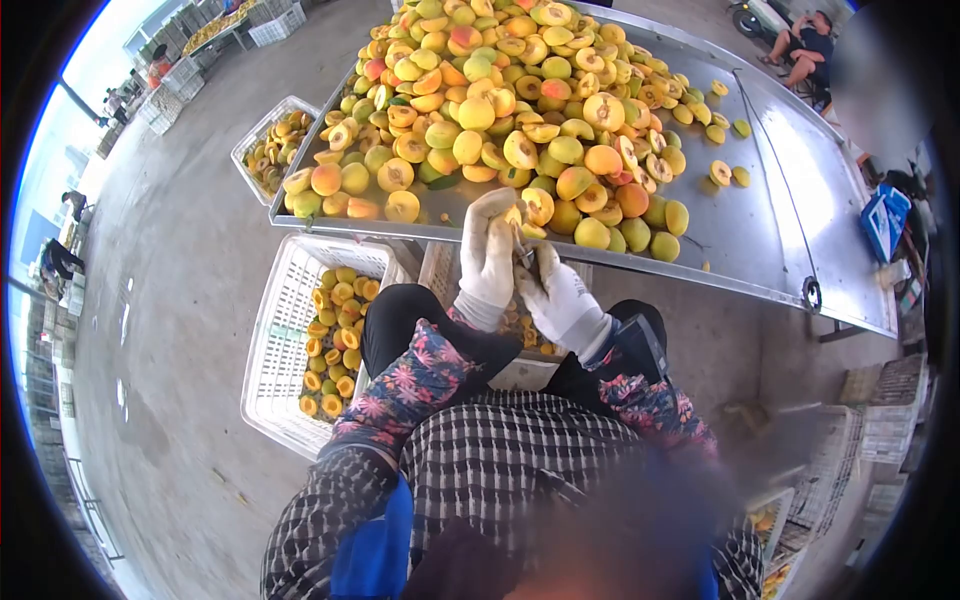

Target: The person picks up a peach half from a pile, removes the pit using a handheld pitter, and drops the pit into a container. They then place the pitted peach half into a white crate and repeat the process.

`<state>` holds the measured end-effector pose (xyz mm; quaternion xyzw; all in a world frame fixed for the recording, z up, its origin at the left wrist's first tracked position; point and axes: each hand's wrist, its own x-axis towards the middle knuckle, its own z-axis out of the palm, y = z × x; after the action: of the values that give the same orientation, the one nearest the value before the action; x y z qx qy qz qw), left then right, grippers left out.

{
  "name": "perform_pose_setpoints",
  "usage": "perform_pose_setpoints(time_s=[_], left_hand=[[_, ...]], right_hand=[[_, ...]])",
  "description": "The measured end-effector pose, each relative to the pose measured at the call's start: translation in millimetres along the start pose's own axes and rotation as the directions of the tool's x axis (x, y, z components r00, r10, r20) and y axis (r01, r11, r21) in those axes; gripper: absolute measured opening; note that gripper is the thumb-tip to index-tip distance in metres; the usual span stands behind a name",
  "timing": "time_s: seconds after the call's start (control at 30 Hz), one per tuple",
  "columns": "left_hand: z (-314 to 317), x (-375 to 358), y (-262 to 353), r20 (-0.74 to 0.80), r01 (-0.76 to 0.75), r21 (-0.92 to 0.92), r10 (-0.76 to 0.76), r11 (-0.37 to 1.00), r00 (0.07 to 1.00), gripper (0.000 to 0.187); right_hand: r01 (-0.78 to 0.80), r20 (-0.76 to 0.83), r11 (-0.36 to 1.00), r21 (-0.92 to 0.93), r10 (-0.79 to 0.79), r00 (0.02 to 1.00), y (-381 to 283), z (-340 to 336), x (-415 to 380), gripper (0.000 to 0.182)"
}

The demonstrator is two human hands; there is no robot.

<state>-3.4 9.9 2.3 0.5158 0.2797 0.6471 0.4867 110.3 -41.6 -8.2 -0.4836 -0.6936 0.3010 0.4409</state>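
White gloves cover both my hands, which meet just over the near edge of the metal table [800, 215]. My left hand [488, 255] is closed round a peach half [515, 215], its fingers pointing up. Close beside it on the right, my right hand [560, 300] grips a small metal tool [526, 257] against the fruit; the tool's shape is mostly hidden by the fingers. Directly beyond my hands lies a large heap of whole and halved peaches [475, 113].
A white basket [262, 350] with peach halves stands on the floor at my left. Another fruit basket [240, 155] touches the table's left side. Below my hands is a crate with fruit. A person [805, 50] sits at the far right, near a blue box [884, 225].
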Motion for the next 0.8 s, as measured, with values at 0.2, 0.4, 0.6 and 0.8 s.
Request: perform_pose_setpoints(time_s=[0.2, 0.4, 0.6, 0.8], left_hand=[[-1, 8, 41, -0.027, 0.372, -0.025, -0.373, 0.928, 0.928, 0.056], [-16, 23, 36, 0.152, 0.574, 0.089, -0.581, 0.814, 0.800, 0.069], [-25, 34, 21, 0.284, 0.502, 0.412, -0.631, 0.760, 0.722, 0.075], [-19, 28, 13, 0.163, 0.633, 0.129, -0.646, 0.764, 0.746, 0.075]], right_hand=[[-0.066, 0.158, 0.985, -0.159, 0.092, 0.983, -15, -16, -7, 0.032], [0.073, 0.238, 0.988, -0.139, -0.038, 0.970, -12, -19, -12, 0.031], [-0.176, 0.292, 0.984, -0.033, 0.177, 0.940, -9, -11, -16, 0.029], [-0.379, 0.356, 0.865, 0.328, 0.259, 0.898, -15, -15, -9, 0.030]])
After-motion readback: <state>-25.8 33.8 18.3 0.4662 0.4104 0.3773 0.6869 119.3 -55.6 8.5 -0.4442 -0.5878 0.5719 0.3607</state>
